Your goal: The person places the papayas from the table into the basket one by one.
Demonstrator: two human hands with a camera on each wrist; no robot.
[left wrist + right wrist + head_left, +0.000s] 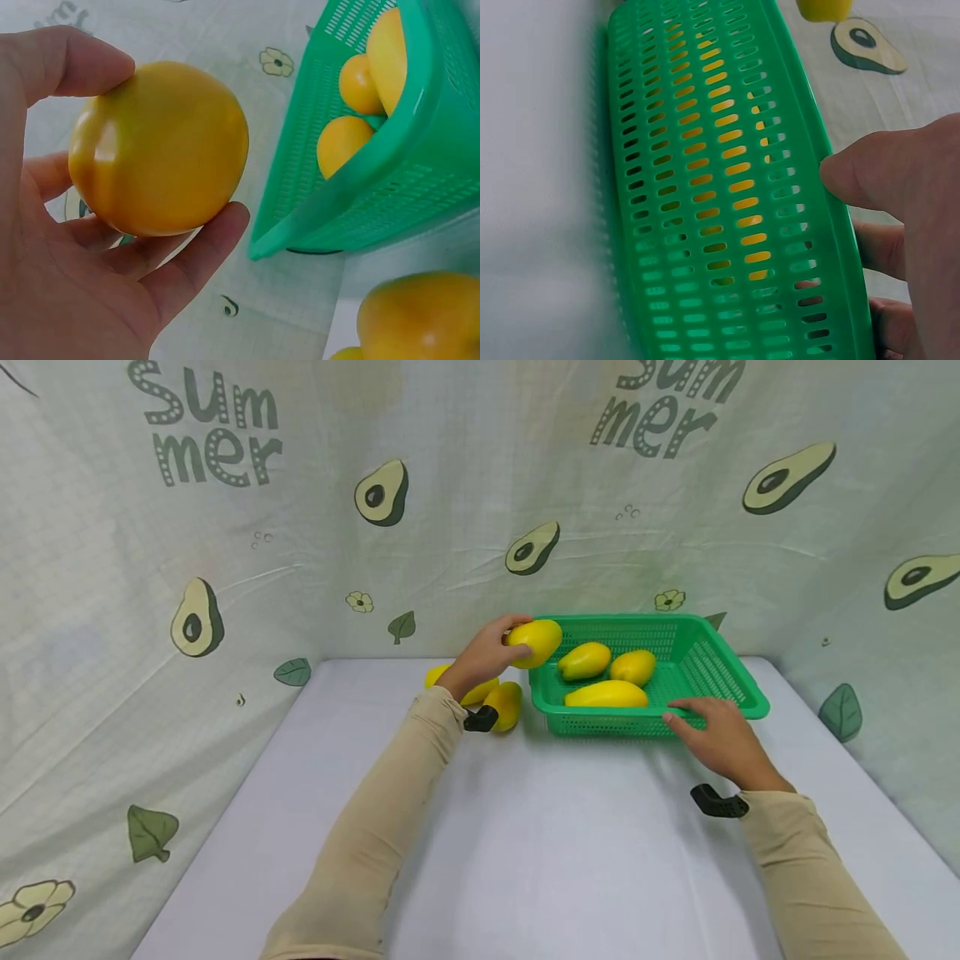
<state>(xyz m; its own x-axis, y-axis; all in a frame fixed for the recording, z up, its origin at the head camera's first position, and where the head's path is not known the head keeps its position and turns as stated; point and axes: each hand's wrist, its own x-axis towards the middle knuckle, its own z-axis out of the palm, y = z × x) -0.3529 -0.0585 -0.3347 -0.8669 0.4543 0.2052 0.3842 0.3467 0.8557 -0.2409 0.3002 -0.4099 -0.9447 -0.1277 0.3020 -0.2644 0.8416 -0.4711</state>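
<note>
My left hand (491,652) holds a yellow mango (535,643) in the air beside the left end of a green plastic basket (720,664). In the left wrist view the thumb lies on one side of this mango (161,150) and the fingers curl round the other. My right hand (716,739) grips the basket's near rim toward its right end; in the right wrist view the thumb (862,171) is at the rim and the fingers reach over behind it. Inside the basket lie three mangoes, the nearest one (607,694) lengthwise along the near wall.
On the white table (525,843), left of the basket, one mango (505,705) lies near the basket and another (480,692) is partly hidden by the left wrist. A printed cloth (450,568) with avocados hangs behind the table and along its sides.
</note>
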